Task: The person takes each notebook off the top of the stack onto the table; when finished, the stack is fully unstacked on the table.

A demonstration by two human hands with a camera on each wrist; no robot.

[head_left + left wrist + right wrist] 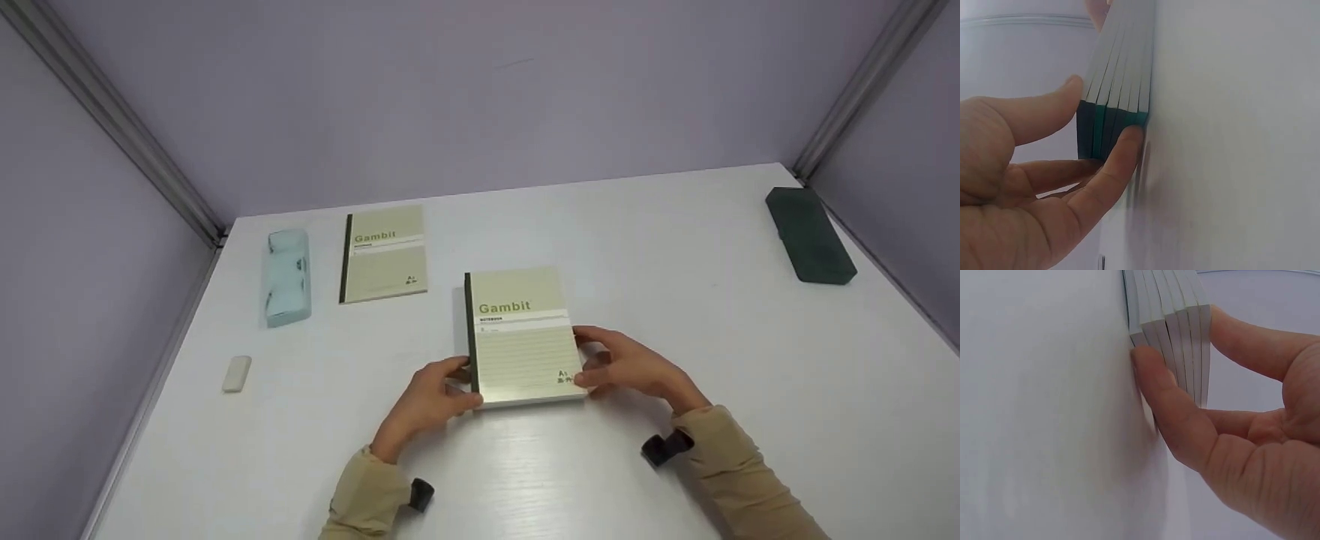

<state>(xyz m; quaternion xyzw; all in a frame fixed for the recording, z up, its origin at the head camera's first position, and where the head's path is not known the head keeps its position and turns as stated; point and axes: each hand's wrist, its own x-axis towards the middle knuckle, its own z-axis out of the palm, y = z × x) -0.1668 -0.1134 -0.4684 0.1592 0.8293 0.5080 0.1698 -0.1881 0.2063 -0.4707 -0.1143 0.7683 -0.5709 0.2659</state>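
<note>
A stack of several Gambit notebooks (525, 360) lies near the middle of the white table, dark spines to the left. My left hand (424, 397) grips its near left corner. In the left wrist view, the thumb touches the top cover's edge and the fingers curl against the black and green spines (1112, 126). On the opposite side my right hand (637, 367) holds the near right corner, thumb at the top cover. The right wrist view has its fingers bent against the page edges (1176, 343), which are slightly uneven. Whether any fingertips reach under the stack is hidden.
Another Gambit notebook (386, 262) lies flat behind and left of the stack. Left of it is a light blue pencil case (287, 279), with a white eraser (237, 374) nearer me. A dark green case (811, 236) sits at the far right. Walls (480, 97) enclose the table's back and sides.
</note>
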